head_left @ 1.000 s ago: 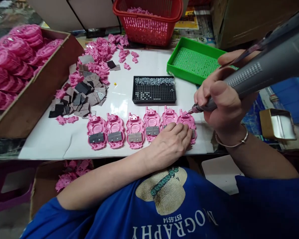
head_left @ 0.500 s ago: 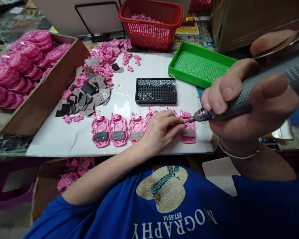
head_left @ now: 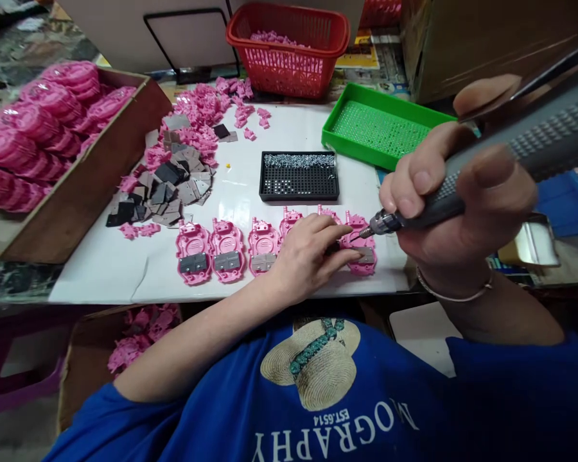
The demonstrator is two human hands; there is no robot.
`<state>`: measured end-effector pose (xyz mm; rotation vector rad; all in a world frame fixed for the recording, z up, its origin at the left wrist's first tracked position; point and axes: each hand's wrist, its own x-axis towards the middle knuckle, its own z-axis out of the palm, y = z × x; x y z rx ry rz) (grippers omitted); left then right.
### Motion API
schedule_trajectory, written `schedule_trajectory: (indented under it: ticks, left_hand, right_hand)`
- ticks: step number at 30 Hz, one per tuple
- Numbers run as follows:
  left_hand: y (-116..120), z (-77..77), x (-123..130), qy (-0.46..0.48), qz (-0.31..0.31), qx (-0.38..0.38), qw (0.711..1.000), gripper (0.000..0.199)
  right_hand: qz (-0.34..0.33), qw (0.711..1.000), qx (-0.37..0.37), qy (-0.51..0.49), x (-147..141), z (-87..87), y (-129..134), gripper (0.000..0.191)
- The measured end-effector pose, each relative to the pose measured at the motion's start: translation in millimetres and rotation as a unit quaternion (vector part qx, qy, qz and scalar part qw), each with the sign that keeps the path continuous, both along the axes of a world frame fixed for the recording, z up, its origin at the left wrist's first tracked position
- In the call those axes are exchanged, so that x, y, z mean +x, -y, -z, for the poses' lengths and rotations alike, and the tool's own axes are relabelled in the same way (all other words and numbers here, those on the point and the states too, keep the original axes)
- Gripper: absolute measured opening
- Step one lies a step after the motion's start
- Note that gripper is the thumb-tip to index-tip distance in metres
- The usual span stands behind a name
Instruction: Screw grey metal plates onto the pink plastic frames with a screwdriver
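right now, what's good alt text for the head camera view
A right hand holds a gray screwdriver, its bit at the rightmost pink plastic casing in a row of six, while the left hand covers part of the row. Beyond sit a black tray of screws, a green tray and a red basket.

1 purple stool lower left, 1 brown box upper right
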<state>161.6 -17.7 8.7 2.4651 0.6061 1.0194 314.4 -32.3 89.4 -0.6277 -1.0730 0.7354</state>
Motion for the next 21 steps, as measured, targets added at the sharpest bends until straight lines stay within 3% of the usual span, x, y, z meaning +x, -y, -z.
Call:
schedule_trajectory:
  ticks: [3, 8, 11, 17, 21]
  left_hand:
    - [5.9, -1.1, 0.1, -0.081, -0.010, 0.069, 0.994, 0.033]
    - [18.5, -3.3, 7.2, -0.235, 0.045, 0.191, 0.952, 0.045]
    - [22.1, -3.3, 11.2, -0.278, 0.042, 0.194, 0.940, 0.047]
    - [22.4, -2.8, 11.8, -0.278, 0.030, 0.197, 0.940, 0.046]
    - [22.5, -2.8, 11.3, -0.287, 0.031, 0.194, 0.938, 0.046]
  right_hand:
    - [0.050, 0.998, 0.015, 0.045, 5.8, 7.9, -4.4, 0.030]
    - [0.051, 0.996, 0.052, 0.053, 14.4, 28.2, -19.0, 0.030]
    - [0.056, 0.996, 0.045, 0.056, 15.0, 35.4, -22.5, 0.028]
    - [0.076, 0.995, -0.040, 0.054, 11.3, 36.5, -16.4, 0.033]
    - [0.096, 0.991, -0.055, 0.078, 11.4, 38.4, -16.4, 0.039]
